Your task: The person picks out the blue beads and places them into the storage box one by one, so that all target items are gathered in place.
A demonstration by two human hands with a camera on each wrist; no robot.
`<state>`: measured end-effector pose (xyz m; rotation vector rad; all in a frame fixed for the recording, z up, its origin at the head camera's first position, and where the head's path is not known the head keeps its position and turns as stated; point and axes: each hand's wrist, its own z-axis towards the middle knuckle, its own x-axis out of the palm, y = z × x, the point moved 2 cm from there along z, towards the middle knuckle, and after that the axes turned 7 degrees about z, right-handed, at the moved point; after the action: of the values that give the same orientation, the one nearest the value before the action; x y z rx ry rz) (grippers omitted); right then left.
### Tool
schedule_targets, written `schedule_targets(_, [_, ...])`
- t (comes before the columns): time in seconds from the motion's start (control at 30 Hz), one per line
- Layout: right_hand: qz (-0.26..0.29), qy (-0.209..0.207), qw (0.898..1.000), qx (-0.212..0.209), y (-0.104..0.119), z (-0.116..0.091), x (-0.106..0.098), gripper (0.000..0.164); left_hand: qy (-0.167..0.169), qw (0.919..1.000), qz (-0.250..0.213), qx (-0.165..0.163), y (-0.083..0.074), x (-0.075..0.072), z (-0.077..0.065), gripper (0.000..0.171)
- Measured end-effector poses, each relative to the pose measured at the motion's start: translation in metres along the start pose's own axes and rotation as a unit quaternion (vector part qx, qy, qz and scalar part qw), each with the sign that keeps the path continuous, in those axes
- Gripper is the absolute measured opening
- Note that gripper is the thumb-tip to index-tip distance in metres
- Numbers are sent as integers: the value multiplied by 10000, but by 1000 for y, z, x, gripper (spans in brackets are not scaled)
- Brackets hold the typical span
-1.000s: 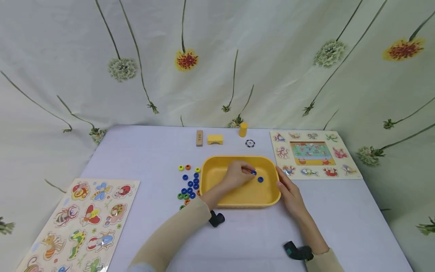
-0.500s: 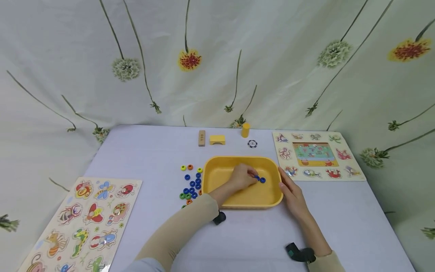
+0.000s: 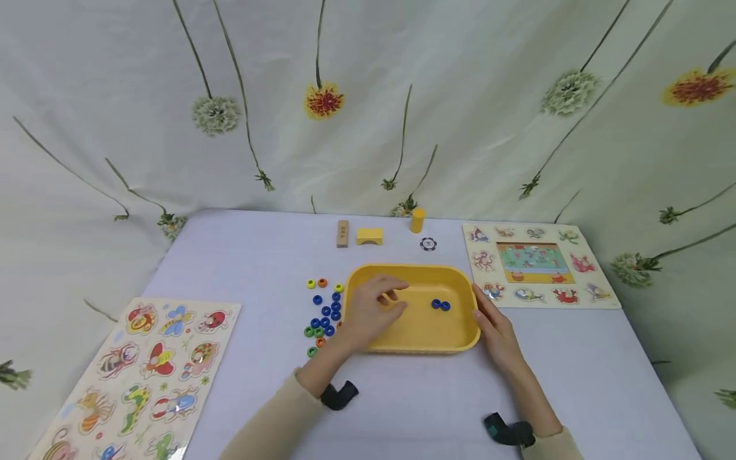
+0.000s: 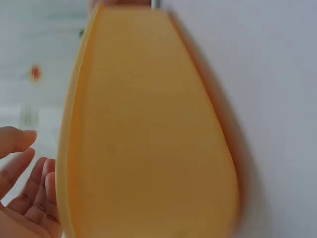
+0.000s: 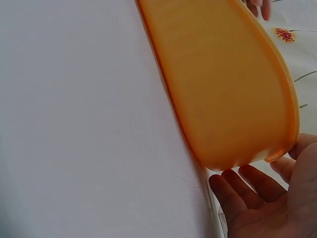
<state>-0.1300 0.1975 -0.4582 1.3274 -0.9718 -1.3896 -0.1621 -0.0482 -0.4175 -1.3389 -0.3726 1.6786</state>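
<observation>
Nearby, beads (image 3: 326, 311) flank left grip (image 3: 370, 311), parted; puzzle (image 3: 536, 262) flanks right grip (image 3: 499, 332), loosely touching tray (image 3: 422, 333).

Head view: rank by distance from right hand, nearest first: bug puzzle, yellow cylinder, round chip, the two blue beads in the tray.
1. Two blue beads: in the tray, left of the right hand.
2. Round chip: behind the tray.
3. Yellow cylinder: behind the chip, slightly left.
4. Bug puzzle: far left.

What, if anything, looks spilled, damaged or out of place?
Nothing looks damaged. Only the loose beads look untidy, scattered with colours mixed on the table left of the yellow tray; two blue beads sit inside.
</observation>
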Motion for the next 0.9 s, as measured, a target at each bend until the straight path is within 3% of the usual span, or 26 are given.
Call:
schedule_targets(0.07, [33, 30, 10000, -16, -1, 0, 1, 45, -495, 9987, -49, -102, 19, -25, -11, 28])
schedule_targets(0.17, [-1, 31, 10000, -30, -2, 0, 1, 45, -1140, 9915, 46, -624, 55, -55, -26, 29])
schedule_targets(0.3, [-31, -16, 10000, -50, -3, -1, 0, 44, -1393, 9778, 404, -1513, 98, -75, -43, 34])
schedule_targets(0.4, [21, 8, 10000, -72, -3, 0, 1, 44, -1294, 9723, 369, -1909, 117, -80, -49, 37])
schedule_targets(0.53, [70, 34, 9999, -105, -3, 0, 2, 44, -1076, 9701, 263, -2158, 129, -80, -53, 38])
schedule_targets(0.7, [91, 28, 9999, -129, -3, 0, 2, 44, -722, 9675, 885, -2258, 142, -71, -57, 37])
schedule_targets(0.9, [75, 39, 9998, -178, -2, 0, 1, 44, -702, 9612, 1443, -2243, 146, -62, -57, 34])
